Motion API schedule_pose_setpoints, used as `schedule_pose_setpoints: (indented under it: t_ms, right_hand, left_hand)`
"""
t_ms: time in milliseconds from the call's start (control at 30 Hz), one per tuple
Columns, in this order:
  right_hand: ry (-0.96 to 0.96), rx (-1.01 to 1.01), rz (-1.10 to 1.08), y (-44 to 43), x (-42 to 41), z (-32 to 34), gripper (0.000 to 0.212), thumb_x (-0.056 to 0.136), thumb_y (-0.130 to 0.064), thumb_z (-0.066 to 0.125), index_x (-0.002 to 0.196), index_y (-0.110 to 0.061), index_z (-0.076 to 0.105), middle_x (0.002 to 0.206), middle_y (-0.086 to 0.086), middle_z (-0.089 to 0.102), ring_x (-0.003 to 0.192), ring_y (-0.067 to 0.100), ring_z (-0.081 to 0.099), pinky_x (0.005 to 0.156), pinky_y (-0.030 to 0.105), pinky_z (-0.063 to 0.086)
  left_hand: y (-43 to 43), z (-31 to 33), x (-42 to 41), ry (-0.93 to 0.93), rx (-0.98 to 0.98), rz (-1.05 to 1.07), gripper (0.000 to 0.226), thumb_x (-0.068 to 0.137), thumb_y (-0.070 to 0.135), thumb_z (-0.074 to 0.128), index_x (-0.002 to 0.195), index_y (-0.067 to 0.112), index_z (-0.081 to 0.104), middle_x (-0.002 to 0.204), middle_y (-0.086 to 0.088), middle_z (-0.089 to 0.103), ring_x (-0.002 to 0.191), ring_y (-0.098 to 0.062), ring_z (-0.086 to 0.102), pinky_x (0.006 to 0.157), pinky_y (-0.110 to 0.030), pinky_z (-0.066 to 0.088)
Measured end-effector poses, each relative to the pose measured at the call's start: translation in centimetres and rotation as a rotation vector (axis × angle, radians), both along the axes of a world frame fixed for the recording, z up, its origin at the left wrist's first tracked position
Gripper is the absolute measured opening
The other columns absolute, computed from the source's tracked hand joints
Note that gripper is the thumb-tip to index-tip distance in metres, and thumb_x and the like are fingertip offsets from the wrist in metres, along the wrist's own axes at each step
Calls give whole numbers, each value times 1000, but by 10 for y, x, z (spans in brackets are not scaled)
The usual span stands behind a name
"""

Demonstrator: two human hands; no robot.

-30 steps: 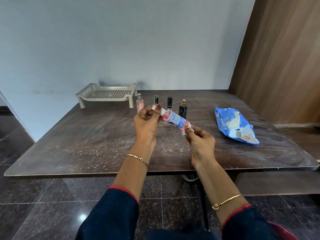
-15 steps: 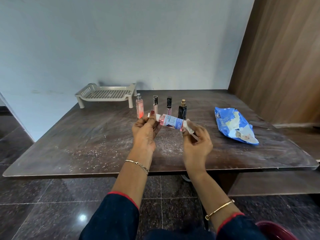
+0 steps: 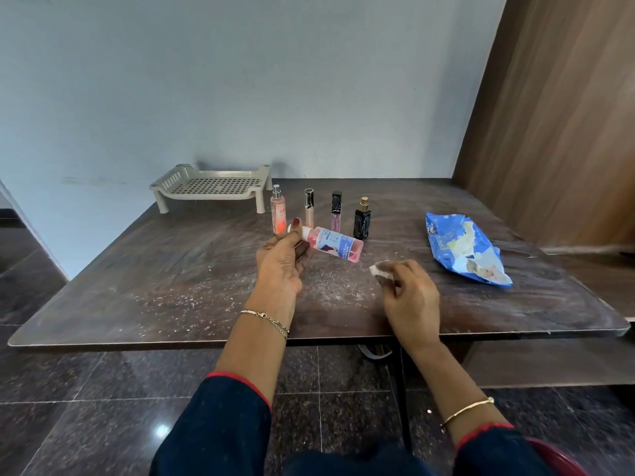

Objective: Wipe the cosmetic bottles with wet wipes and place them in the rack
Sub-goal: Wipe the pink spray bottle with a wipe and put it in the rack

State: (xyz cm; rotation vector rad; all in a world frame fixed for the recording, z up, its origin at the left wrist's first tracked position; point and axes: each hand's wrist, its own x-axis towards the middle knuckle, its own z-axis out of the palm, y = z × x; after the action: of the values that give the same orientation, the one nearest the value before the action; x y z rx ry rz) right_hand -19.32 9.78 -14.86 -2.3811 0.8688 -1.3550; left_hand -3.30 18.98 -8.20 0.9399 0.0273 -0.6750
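Left hand [image 3: 280, 266] grips the bottle [image 3: 335, 247] by its cap end; right hand [image 3: 412, 297] pinches a wipe [image 3: 380, 271], seemingly bunched. Stand bottle upright in rack [image 3: 213, 185] beyond left fingertips [image 3: 296, 223].

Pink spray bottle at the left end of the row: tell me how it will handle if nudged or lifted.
The pink spray bottle stands tall and narrow, so a sideways nudge would probably tip it. Its body looks round, so once down it may roll. The clear wall looks rigid, likely firm under a grip.
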Motion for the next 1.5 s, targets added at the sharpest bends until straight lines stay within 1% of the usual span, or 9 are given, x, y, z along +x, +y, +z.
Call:
schedule_pose_setpoints:
  t_ms: [267, 467, 567, 700, 800, 967, 1167, 1367, 1500]
  right_hand:
    - [223, 286, -122, -21, -7, 12, 9, 85, -23, 67, 92, -21, 71, 96, 2, 68, 100, 19, 56, 82, 30, 44]
    - [111, 367, -49, -18, -2, 12, 23, 94, -27, 57, 105, -11, 69, 106, 8, 67, 104, 24, 58, 90, 34, 43]
    - [-59, 465, 115, -8, 10, 33, 12, 92, -18, 60, 99, -21, 68, 100, -2, 69, 96, 14, 62, 84, 23, 48]
    - [-115, 585, 432, 17, 38, 73, 16, 92, -10, 60, 106, -12, 67, 100, -3, 68, 91, 7, 61, 76, 8, 47]
    - [-36, 528, 547, 29, 69, 97, 17, 90, -12, 61, 105, -19, 66, 101, -8, 66, 96, 8, 61, 86, 23, 51]
    - [104, 339, 581, 33, 121, 127, 26, 89, -12, 60, 116, -15, 60, 109, -4, 68, 97, 5, 61, 84, 19, 48]
    - [148, 236, 630, 18, 179, 162, 30, 87, -2, 55, 116, -11, 57, 112, -1, 69, 108, 10, 62, 79, 12, 45]
    - [262, 177, 617, -14, 233, 188, 27, 92, -2, 46, 113, -14, 56, 111, -2, 70, 109, 12, 60, 76, 17, 44]
    - [336, 192, 607, -36, 270, 189, 24, 93, -2, 43, 110, -17, 52, 113, 0, 70, 94, 15, 61, 58, 19, 39]
  left_hand:
    - [0, -2, 0, -21, 15, -9, 12, 83, -1, 65, 78, 9, 62, 62, -4, 70, 66, -17, 68, 62, -30, 59]
    - [1, -3, 0, -97, 0, -15, 12, 82, 1, 68, 78, 11, 62, 68, -4, 71, 69, -16, 69, 66, -31, 60]
    - [1, -2, 3, -195, 18, -19, 10, 80, 4, 71, 85, 6, 63, 80, -9, 70, 67, -14, 69, 59, -27, 59]
    - [5, 7, 9, -407, 93, -9, 19, 79, 5, 73, 95, -1, 64, 81, -11, 68, 58, -8, 66, 53, -20, 54]
    - [11, 18, 25, -578, 156, 34, 23, 79, 8, 74, 95, -6, 65, 76, -12, 67, 57, -9, 66, 58, -25, 56]
    - [26, 47, 74, -820, 329, 171, 30, 63, 37, 80, 80, 13, 72, 79, -8, 73, 77, -23, 70, 79, -45, 58]
    - [22, 108, 129, -1216, 572, 236, 17, 78, 27, 74, 86, 13, 72, 80, 2, 67, 74, -10, 62, 63, -7, 43]
    - [-4, 122, 187, -1216, 568, 206, 12, 79, 23, 74, 84, 13, 70, 81, 0, 69, 79, -13, 66, 74, -22, 52]
    - [-26, 114, 220, -1204, 594, 211, 12, 80, 24, 73, 85, 13, 70, 80, 1, 67, 78, -13, 64, 71, -21, 48]
